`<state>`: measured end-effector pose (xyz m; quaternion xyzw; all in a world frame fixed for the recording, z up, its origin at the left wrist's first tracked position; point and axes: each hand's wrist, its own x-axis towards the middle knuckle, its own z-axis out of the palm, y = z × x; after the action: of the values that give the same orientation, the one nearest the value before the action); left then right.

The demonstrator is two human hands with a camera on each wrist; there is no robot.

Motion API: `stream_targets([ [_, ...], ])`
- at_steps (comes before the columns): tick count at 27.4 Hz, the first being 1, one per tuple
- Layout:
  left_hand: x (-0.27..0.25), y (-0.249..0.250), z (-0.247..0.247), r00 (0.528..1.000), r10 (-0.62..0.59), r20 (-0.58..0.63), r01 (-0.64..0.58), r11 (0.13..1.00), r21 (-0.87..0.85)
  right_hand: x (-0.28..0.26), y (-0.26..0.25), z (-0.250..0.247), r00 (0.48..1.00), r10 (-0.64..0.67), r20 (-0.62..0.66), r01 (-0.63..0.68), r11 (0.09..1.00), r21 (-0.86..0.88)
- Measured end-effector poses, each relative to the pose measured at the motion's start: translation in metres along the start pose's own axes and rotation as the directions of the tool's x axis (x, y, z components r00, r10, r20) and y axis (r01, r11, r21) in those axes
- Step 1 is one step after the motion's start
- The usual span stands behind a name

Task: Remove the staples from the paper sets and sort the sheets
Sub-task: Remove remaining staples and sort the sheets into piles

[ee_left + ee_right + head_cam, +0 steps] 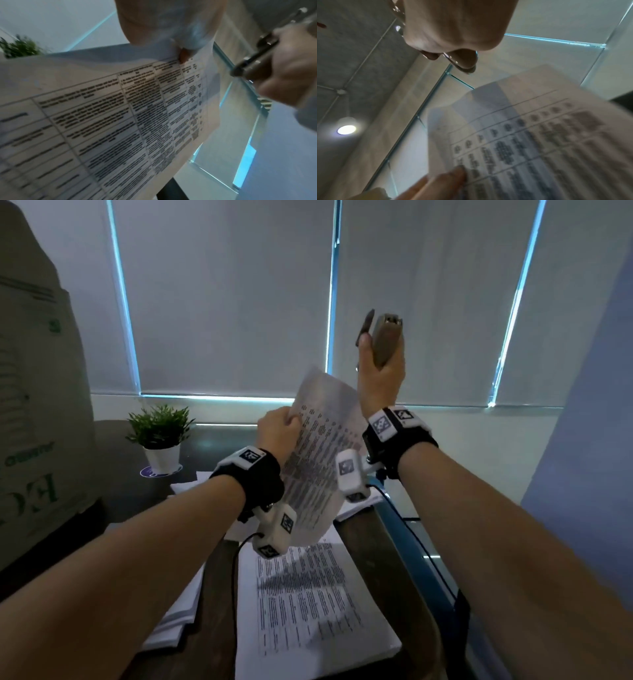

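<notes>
We are holding a printed paper set (320, 453) up in the air with our left hand (277, 429), fingers and thumb pinching its left edge a little below the top. The set's long axis is running up and away from that pinch, the top corner tilting toward the window blinds (226, 296) and the bottom edge hanging down past our left wrist camera (274, 529). In the left wrist view the table of text is facing the camera and a fingertip (184, 56) is showing at the sheet's edge; the print is too blurred to read.

Our right hand (380, 371) is raised higher, above and to the right of the pinch, and it is gripping a stapler (385, 337) with the fingers wrapped round its body. The stapler's long axis is standing close to upright, its working end pointing up at the blinds, with the dark lower arm splayed open to the left. It is well apart from the paper's top corner.

Below the pinch, more printed sheets (308, 607) are lying flat on the dark table (219, 628), with a second white stack (178, 611) to their left. Farther left, a small plant (159, 426) is sitting in a white pot (163, 458), and a large cardboard box (30, 405) is standing beside it.
</notes>
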<state>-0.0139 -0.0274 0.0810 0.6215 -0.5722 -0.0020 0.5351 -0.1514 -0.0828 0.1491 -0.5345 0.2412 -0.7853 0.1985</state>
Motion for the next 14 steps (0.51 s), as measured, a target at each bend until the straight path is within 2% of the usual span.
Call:
stream_targets([
  [3, 0.000, 0.017, 0.015, 0.998, 0.022, 0.064, -0.019, 0.999, -0.042, 0.016, -0.001, 0.006, 0.984, 0.113, 0.137, -0.116, 0.993, 0.014],
  [6, 0.003, 0.030, 0.027, 0.992, 0.055, 0.117, -0.050, 0.998, -0.047, 0.022, -0.003, 0.004, 0.952, 0.212, 0.220, -0.241, 0.964, 0.115],
  [9, 0.005, 0.037, 0.035, 0.983, 0.083, 0.162, -0.077, 0.996, -0.041, 0.027, -0.004, 0.004, 0.952, 0.242, 0.186, -0.267, 0.957, 0.118],
  [14, 0.007, 0.042, 0.050, 0.969, 0.138, 0.204, -0.122, 0.989, -0.088, 0.043, 0.004, 0.002, 0.947, 0.303, 0.106, -0.302, 0.953, -0.025],
])
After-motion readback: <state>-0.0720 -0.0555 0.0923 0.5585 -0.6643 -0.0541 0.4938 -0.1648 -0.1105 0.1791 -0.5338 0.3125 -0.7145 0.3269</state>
